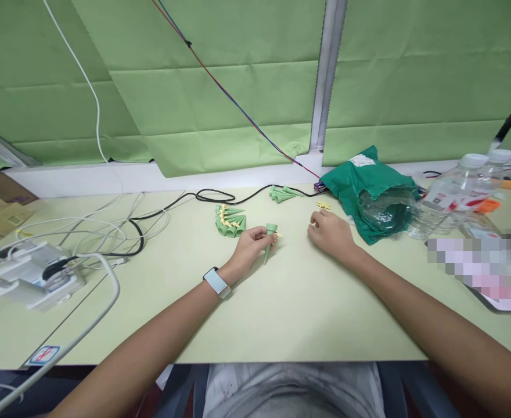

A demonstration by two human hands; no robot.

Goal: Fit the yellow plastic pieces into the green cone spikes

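A left hand (252, 248) grips a green cone (268, 235) left of the green bag (369, 191), as the right hand (330, 233), its grip unclear, rests nearer it.

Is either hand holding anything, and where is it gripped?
The left hand holds a green cone, fingers near its wide top end; the right hand holds nothing visible.

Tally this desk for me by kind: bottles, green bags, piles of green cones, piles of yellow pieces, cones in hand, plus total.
Bottles: 2
Green bag: 1
Piles of green cones: 2
Pile of yellow pieces: 1
Cone in left hand: 1
Total: 7
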